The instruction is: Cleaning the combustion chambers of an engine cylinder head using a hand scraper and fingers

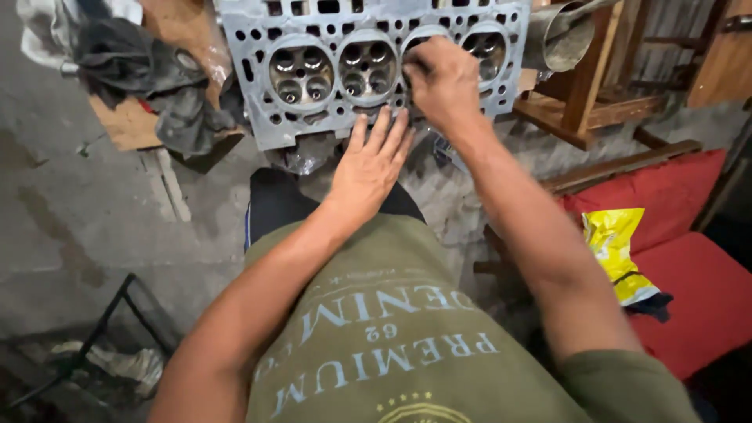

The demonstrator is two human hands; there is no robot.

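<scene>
**Since that cylinder head is one solid lump of cast metal, grab it by the edges, not the face**

While the right hand (442,82) sits curled on the third combustion chamber from the left, its grip looks closed down around something small, but I can't tell what, if anything, is pinched in there since the knuckles hide it. The left hand (370,160) is flat and open, fingers spread, pressing on the near edge of the cylinder head (313,74) at about 6 o'clock, holding nothing.

The head itself sits up at 12 o'clock from the person, valve side facing up, resting on what looks like a wooden board (129,125) on the concrete floor (70,227). My read: it's heavy and totally stiff, no flex at all, and probably a bit oily so it could slide. That flat machined face is the part you don't want to ding, so I'd lift from the two short ends with both hands, fingers under the outer walls.

Around it: dark rags (149,70) at 10 o'clock, a wooden stool frame (587,94) at 2 o'clock, a red cushion (689,290) with a yellow bag (619,251) at 4 o'clock, and a black metal frame (117,313) at 8 o'clock.
</scene>
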